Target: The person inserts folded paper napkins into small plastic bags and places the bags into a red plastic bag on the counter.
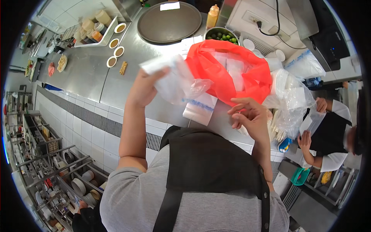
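My left hand (pixel 146 87) grips a thin translucent plastic bag (pixel 174 76) with a white folded part at the top, blurred by motion. Below its hanging end, a flat stack of white plastic bags with blue print (pixel 200 108) lies at the counter's near edge. A bright red bag (pixel 208 75) stands with its mouth wide, and white packets (pixel 236 69) show inside. My right hand (pixel 250 116) is just in front of that red bag, fingers loosely curled and apart. I see nothing held in it.
Beyond the red bag are a bowl of green limes (pixel 221 37), a sauce bottle (pixel 213 17) and a round tray (pixel 169 21). Several sauce cups (pixel 114 43) stand left on the steel counter (pixel 116 84). Clear plastic bags (pixel 289 95) crowd the right, near a co-worker's hands (pixel 305 140).
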The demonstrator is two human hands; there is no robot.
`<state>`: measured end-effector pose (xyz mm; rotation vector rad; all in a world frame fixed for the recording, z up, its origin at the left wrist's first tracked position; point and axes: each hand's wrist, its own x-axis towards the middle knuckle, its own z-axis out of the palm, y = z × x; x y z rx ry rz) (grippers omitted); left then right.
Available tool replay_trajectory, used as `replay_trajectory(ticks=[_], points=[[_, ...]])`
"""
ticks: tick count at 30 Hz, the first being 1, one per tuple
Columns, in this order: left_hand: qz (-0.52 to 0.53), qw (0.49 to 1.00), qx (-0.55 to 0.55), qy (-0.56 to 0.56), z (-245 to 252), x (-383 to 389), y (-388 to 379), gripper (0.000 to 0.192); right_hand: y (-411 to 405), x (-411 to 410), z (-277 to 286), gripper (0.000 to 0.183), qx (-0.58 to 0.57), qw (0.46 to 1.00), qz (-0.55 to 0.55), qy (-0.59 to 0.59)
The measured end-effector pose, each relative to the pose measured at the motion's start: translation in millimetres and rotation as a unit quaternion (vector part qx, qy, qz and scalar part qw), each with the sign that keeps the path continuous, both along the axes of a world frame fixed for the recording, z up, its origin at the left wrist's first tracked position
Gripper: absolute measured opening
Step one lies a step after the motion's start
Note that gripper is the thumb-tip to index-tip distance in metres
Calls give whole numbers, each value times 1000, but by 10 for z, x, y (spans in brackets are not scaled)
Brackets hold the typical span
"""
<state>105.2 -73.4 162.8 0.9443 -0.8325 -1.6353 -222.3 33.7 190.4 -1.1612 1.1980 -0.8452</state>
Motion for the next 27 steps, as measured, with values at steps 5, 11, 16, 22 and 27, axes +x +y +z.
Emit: replay_trajectory(ticks=[5, 11, 16, 22, 27], points=[[-288, 924, -80, -240, -25, -742, -56, 28, -194, 328, 420, 48, -337, 914, -73, 214], [-391, 885, -149, -203, 160, -1364, -83, 28, -173, 72, 199, 37, -250, 902, -75, 344], [-423, 854, -120, -277, -28, -1747, 312, 20, 243, -717, 186, 23, -170, 966, -119, 156], [-504, 815, -110, -263, -261, -1777, 620, 17, 1468, -2373, 231, 32, -296, 867, -397, -58], [-485, 828, -76, -271, -444, -1571, 566, 17, 1631, -3494, 256, 19, -119, 858, -491, 89]])
